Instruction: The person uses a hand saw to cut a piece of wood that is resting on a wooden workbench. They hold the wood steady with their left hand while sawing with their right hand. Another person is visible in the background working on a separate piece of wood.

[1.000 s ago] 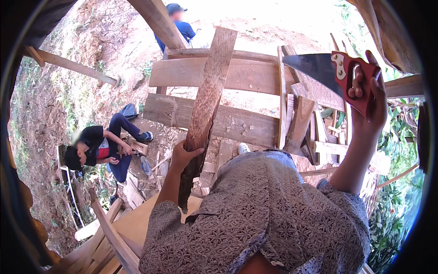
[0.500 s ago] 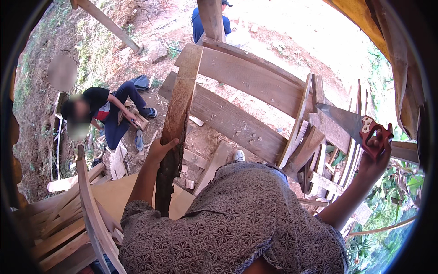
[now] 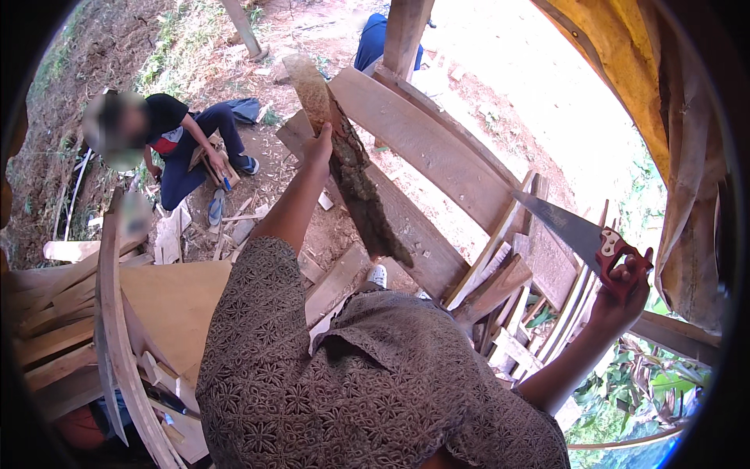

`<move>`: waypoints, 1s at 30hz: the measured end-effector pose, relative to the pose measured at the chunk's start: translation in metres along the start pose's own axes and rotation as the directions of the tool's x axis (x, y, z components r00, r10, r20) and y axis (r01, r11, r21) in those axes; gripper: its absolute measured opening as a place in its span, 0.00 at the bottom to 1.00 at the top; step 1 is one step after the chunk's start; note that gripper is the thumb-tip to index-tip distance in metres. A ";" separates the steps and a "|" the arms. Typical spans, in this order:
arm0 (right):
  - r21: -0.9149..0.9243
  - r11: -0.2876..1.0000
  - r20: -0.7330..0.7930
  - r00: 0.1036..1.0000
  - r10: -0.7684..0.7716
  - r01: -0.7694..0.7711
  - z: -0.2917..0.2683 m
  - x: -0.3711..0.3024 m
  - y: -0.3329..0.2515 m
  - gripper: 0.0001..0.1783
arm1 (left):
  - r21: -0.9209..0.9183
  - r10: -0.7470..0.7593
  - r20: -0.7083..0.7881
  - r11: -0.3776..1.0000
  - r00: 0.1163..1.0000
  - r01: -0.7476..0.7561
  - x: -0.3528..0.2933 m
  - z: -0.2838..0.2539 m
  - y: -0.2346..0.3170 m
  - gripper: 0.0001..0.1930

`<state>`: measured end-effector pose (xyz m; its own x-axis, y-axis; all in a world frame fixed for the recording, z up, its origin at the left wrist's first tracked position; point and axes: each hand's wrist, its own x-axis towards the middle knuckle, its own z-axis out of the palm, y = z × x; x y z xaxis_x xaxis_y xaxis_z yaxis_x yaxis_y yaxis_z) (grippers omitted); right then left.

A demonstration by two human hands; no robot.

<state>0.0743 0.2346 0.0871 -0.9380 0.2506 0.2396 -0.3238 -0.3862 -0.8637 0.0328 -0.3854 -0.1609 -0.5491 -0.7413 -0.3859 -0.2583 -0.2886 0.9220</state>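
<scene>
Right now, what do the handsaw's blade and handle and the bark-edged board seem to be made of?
Handsaw blade: probably steel; thin, flat, smooth grey.
Red handle: painted wood or plastic, can't tell; even red colour, smooth-looking.
Bark-edged board: solid wood, apparently unfinished; bare tan face at the far end, dark, rough bark-like surface along the rest.

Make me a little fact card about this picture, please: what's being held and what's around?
Left grip: holds a rough board with dark bark
Right grip: holds a saw by its red handle
Saw and board: apart
Ahead: wide planks
Lower left: tan sheet, wooden strips
Nearby person: seated, dark shirt
Upper right: yellow covering
</scene>
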 end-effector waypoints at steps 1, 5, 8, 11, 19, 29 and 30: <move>0.007 1.000 0.000 1.000 0.002 -0.002 -0.002 -0.003 -0.003 0.27 | -0.068 -0.008 -0.084 0.998 0.996 0.002 0.003 0.021 -0.010 0.35; 0.004 1.000 -0.048 0.999 -0.025 0.025 -0.036 -0.008 -0.044 0.25 | -0.061 0.011 -0.367 0.997 0.930 -0.036 -0.046 0.141 -0.042 0.36; 0.085 0.996 -0.115 0.993 -0.011 0.021 -0.067 -0.012 -0.062 0.30 | -0.166 -0.015 -0.481 0.983 0.877 -0.074 -0.096 0.196 -0.053 0.36; 0.004 0.999 -0.068 0.997 -0.042 0.043 -0.116 -0.015 -0.085 0.29 | -0.166 -0.126 -0.480 0.985 0.868 0.051 -0.143 0.239 -0.065 0.37; -0.042 0.998 -0.131 0.990 -0.054 0.049 -0.177 -0.047 -0.101 0.27 | 0.235 -0.466 0.294 0.882 0.835 0.409 -0.159 0.256 -0.160 0.24; -0.057 0.994 -0.174 0.981 0.084 -0.095 -0.184 -0.061 -0.069 0.31 | 0.764 0.372 0.592 0.025 0.715 -0.645 -0.047 -0.028 -0.074 0.56; -0.090 0.991 -0.203 0.976 0.075 -0.095 -0.167 -0.058 -0.063 0.31 | 0.783 0.331 0.608 -0.104 0.721 -0.613 -0.040 -0.052 -0.071 0.63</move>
<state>0.1693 0.3929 0.0531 -0.9148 0.3961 0.0789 -0.2208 -0.3269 -0.9189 0.1143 -0.3662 -0.2092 -0.9650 -0.2620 0.0070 -0.2595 0.9589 0.1152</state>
